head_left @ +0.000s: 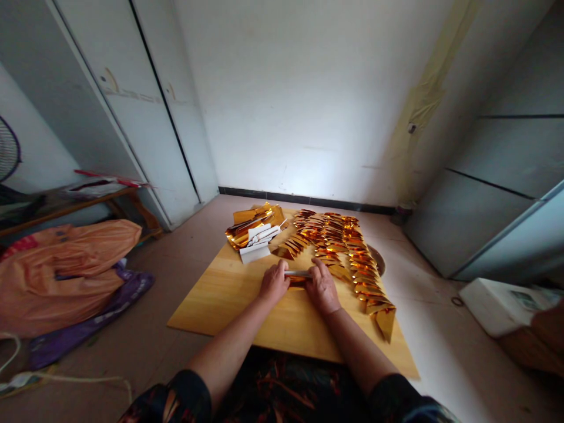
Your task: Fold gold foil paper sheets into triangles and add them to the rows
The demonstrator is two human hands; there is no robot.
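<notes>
Left hand and right hand, forearms converging, grip a pale strip between them

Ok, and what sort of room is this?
Probably a room in a home, used for handwork: there's a fan, a tall pale cabinet and what looks like a refrigerator, with folded gold foil pieces in rows on a wooden board.

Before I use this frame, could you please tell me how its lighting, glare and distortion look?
Head view: soft, uneven light on the wall, with dimmer picture corners; sharp glints on the folded gold pieces; wide-angle distortion, the left cabinet leaning outward; fine detail indistinct on the pale strip between the hands.
</notes>
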